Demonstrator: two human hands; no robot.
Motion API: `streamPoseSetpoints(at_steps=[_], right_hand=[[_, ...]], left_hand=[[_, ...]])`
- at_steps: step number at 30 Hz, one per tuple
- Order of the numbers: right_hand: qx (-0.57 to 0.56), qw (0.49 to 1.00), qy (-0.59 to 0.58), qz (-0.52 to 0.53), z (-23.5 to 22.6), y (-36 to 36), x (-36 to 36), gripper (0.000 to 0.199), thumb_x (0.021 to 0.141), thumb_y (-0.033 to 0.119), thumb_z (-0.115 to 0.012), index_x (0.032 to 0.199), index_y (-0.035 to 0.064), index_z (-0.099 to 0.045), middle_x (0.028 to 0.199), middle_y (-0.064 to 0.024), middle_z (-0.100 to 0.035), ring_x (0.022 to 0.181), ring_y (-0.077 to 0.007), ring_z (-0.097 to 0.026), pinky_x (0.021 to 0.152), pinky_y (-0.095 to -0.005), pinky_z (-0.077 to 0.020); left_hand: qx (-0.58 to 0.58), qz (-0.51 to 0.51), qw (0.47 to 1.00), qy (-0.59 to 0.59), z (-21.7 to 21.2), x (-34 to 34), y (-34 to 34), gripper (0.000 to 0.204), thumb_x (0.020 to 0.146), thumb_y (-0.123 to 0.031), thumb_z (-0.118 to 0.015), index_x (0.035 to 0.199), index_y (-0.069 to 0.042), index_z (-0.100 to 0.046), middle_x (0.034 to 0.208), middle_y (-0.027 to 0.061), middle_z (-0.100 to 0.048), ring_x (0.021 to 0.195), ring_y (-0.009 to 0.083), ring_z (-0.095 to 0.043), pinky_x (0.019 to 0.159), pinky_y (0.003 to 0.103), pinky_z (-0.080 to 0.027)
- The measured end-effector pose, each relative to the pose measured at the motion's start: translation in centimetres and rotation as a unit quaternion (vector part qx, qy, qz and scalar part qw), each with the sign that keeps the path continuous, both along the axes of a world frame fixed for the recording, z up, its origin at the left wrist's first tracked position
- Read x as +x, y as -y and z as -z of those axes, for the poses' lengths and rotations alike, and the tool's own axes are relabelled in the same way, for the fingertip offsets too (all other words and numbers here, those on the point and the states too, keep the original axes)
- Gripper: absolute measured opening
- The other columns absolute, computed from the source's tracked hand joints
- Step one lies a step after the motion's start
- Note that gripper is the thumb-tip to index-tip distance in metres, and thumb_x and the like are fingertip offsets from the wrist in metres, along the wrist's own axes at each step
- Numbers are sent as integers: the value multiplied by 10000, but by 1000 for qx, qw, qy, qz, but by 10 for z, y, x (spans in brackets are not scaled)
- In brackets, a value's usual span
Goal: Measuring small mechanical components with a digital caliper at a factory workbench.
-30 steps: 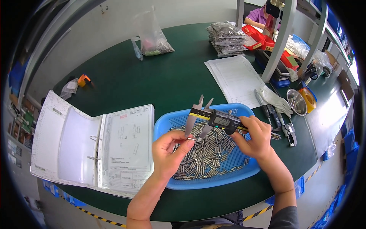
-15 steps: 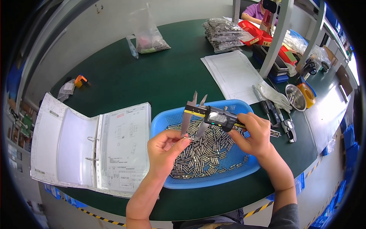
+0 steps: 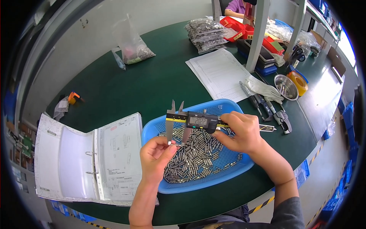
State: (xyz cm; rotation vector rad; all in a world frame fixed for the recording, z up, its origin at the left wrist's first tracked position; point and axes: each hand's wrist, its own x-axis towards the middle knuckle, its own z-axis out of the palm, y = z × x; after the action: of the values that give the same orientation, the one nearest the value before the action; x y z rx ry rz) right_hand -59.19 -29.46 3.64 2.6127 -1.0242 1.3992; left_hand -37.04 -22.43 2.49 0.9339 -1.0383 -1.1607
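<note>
My right hand (image 3: 244,133) is wrapped round the beam of a digital caliper (image 3: 199,121), its thumb by the slider below the lit display. Between finger and thumb, my left hand (image 3: 157,157) pinches a small metal pin (image 3: 175,144). The pin lies crosswise at the tips of the caliper's lower jaws and appears to touch both; fingertips hide part of it. Beneath both hands sits a blue perforated plastic basket (image 3: 206,186) with many similar metal pins (image 3: 194,156) heaped inside.
An open ring binder (image 3: 118,160) with a drawing lies left of the basket. To the right are micrometers (image 3: 283,120), a white glove (image 3: 265,89) and a metal bowl (image 3: 280,78). Papers (image 3: 219,70), bagged parts (image 3: 206,34) and a shelf post (image 3: 257,38) stand farther back, near another person (image 3: 235,8).
The caliper has turned more level, its display facing me more. Its jaws have come closer together about the pin. The whole view has shifted a little.
</note>
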Motion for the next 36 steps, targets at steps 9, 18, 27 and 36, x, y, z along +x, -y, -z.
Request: streamPoseSetpoints(at_steps=[9,18,27,36], right_hand=[[35,999,-19,3,2,0,1,306,674,169,-651,904,17,-517,689,-75,-531,512,-247,-537,428,-324,-411],[47,999,3,3,3,2,-1,298,674,158,-652,902,14,-526,664,-71,-528,502,-236,-532,424,-306,-407],[48,999,-2,5,5,2,-1,303,664,170,-658,896,19,-535,673,-67,-543,511,-236,-539,422,-309,-409],[47,999,14,6,3,1,-2,312,657,180,-667,895,26,-539,675,-63,-544,520,-233,-542,430,-309,-413]], left_hand=[[49,-17,996,74,2,3,3,105,740,-31,-621,821,3,-564,783,47,-583,727,98,-546,670,211,-434],[59,-31,855,514,17,-2,17,37,676,-55,-604,698,-38,-579,704,77,-581,668,236,-566,607,310,-446],[45,25,753,656,30,-3,29,56,635,-64,-595,639,-32,-549,692,77,-544,734,275,-530,625,383,-421],[38,-40,962,269,10,-6,18,100,719,-13,-601,813,-5,-569,784,42,-578,755,91,-518,688,224,-415]])
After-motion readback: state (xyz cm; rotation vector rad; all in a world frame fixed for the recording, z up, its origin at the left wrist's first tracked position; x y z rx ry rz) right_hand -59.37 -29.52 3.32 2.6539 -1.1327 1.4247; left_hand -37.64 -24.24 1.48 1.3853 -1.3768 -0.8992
